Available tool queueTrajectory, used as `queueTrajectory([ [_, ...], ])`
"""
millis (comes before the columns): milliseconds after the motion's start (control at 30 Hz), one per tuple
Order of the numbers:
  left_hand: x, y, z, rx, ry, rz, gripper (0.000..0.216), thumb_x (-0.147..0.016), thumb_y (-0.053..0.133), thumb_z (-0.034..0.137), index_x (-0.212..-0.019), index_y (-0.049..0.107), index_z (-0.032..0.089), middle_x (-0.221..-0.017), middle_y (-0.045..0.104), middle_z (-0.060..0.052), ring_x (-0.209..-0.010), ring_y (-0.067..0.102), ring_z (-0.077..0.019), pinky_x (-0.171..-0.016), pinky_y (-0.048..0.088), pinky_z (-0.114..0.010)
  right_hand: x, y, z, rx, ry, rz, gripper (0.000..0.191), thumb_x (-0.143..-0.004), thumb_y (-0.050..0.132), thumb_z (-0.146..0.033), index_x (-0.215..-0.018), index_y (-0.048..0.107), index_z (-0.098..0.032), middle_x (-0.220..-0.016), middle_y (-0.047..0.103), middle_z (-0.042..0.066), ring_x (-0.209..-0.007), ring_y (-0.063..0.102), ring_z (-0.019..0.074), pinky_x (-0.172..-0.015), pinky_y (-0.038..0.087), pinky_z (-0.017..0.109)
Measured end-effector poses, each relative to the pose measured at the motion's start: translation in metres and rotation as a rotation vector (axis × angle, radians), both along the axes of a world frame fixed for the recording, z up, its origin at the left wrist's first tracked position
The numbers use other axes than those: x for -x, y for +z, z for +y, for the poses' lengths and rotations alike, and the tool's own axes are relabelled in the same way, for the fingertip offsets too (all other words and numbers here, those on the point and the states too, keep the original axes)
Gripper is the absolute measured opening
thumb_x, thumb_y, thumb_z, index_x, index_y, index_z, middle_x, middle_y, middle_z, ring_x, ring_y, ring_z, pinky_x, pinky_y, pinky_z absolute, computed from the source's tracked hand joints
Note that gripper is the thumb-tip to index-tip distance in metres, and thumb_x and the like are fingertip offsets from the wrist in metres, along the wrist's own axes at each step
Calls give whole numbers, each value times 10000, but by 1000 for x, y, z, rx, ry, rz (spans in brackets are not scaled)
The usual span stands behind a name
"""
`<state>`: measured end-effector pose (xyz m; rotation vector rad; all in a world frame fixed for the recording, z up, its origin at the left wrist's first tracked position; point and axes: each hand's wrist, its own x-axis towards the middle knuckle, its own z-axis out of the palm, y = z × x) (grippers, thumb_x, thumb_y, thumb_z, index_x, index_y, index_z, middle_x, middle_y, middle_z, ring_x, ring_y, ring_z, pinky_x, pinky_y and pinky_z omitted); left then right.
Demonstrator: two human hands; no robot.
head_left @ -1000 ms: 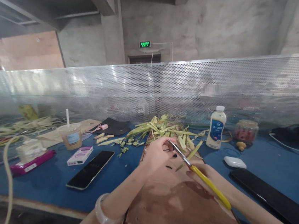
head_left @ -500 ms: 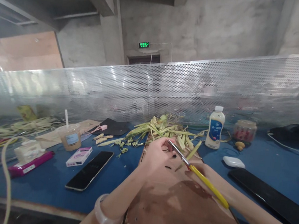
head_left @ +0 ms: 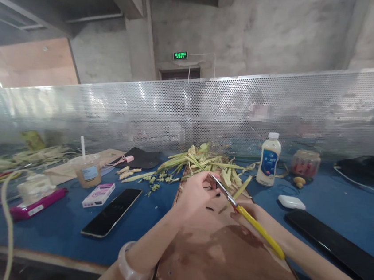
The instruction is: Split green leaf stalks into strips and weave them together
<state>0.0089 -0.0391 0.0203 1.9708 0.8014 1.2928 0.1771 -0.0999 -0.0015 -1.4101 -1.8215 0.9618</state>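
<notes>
Fingers near steel: our left hand [head_left: 194, 194] curls over the far end of the board [head_left: 215, 254], and we cannot tell what it pinches. Our right hand [head_left: 256, 219] wraps the blade [head_left: 223, 189] by its yellow handle, tip touching those fingers. One slip could nick them.

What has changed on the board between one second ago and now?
Nothing visibly changed. The right hand still grips the yellow-handled blade, its tip at the fingers of the left hand, over the wooden board. Only the camera shifted slightly. The phone and the bottle stand as before.
</notes>
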Motion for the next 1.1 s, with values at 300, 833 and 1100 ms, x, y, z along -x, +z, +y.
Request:
queueTrajectory([
  [300, 5, -1, 4, -72, 93, 93, 282, -654, 624, 198, -931, 588, 164, -797, 627, -25, -743, 595, -138, -737, 480, -281, -2, -6, 0, -43, 19, 56, 234, -738, 497, -401, -710, 467, -171, -495, 430, -60, -382, 364, 51, -377, 271, 175],
  [833, 12, -28, 25, -29, 160, 574, 392, -575, 605, 130, -966, 626, 127, -644, 627, -17, -569, 543, -139, -543, 394, -220, -36, -29, 20, -509, -246, -106, 207, -728, 479, -363, -677, 450, -164, -544, 400, -44, -522, 341, 87, -486, 285, 204],
  [1100, 52, 14, -65, -98, 209, 415, 395, -694, 536, 224, -1086, 564, 196, -795, 607, -16, -741, 554, -135, -758, 427, -265, -38, -28, 19, -551, -336, -326, 233, -733, 422, -389, -654, 464, -174, -534, 446, -24, -501, 327, 94, -484, 263, 208],
])
